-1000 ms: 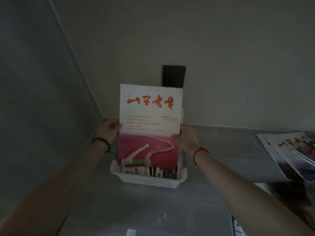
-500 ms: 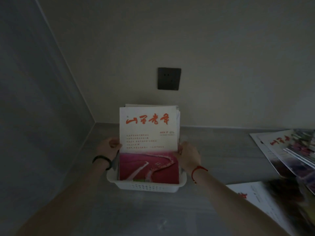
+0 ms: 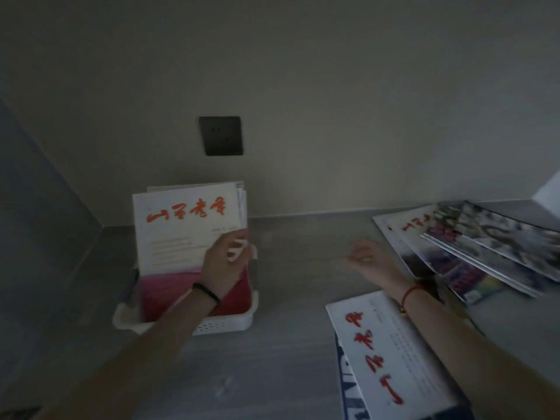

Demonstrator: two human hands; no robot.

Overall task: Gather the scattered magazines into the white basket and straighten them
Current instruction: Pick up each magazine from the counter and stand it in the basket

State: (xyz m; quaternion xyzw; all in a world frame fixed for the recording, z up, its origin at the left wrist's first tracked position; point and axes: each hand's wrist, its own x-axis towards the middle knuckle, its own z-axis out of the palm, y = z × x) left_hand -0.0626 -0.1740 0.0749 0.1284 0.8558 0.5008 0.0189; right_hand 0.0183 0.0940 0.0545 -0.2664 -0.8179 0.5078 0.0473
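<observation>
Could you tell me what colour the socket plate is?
The socket plate is black; head view.

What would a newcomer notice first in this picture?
The white magazine with red brush lettering stands upright in the white basket left of centre, and the left hand holds its right edge. Next comes the fan of magazines spread on the counter at the right, with the right hand empty and loosely curled beside it. A dark socket sits on the wall above the basket.
</observation>
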